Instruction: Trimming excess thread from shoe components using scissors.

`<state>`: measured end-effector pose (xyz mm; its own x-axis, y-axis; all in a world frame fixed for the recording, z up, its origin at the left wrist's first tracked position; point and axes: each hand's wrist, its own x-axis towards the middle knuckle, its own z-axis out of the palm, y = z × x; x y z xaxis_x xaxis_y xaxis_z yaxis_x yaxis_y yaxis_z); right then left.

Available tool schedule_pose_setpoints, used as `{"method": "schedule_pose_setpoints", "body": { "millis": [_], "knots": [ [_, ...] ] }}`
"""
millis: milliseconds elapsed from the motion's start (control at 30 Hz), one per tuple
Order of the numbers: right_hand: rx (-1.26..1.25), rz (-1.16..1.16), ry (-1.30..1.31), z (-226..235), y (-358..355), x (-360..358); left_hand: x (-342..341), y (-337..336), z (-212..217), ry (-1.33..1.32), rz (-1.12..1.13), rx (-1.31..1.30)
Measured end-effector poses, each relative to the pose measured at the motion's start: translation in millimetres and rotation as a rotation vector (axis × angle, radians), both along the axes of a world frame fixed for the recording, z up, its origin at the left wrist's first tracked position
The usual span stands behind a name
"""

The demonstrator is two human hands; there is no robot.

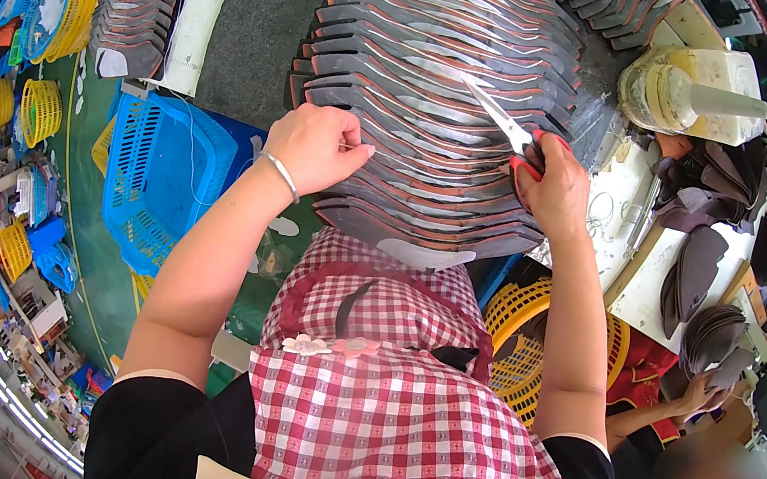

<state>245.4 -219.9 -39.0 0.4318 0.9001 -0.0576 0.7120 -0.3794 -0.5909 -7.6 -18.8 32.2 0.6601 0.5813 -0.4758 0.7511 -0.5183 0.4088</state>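
Note:
A long row of overlapping dark grey shoe pieces (433, 96) with reddish edges lies on the grey table in front of me. My left hand (316, 147) is closed at the row's left edge, pinching something thin, possibly a thread. My right hand (549, 188) grips red-handled scissors (509, 129) whose blades point up and left over the pieces. A silver bracelet sits on my left wrist. A red and white checked apron (380, 381) covers my front.
A blue plastic basket (165, 178) stands at lower left and a yellow basket (516, 328) under my right arm. A pale glue pot with a brush (692, 93) sits at upper right. Another person (676, 431) handles dark pieces at the right. A second stack of pieces (135, 25) lies left.

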Motion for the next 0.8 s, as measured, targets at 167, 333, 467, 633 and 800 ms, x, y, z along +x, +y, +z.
{"method": "schedule_pose_setpoints", "body": {
  "millis": [167,333,467,633,800],
  "knots": [
    [-0.04,0.05,-0.029,28.6,4.7,-9.2,7.3,8.7,-6.9,0.105,-0.015,0.068],
    [-0.015,0.289,-0.171,61.3,19.6,-44.1,2.0,24.0,7.0,0.233,-0.044,0.025],
    [-0.006,0.352,-0.232,62.7,34.3,-56.6,-14.4,31.2,3.2,0.0,0.02,-0.184],
    [-0.078,0.385,-0.321,62.3,44.7,-66.1,-20.0,29.3,-1.0,-0.033,0.052,-0.132],
    [-0.126,0.15,0.229,73.4,37.5,-59.6,-32.0,-1.2,5.3,-0.347,0.265,-0.366]
  ]
}}
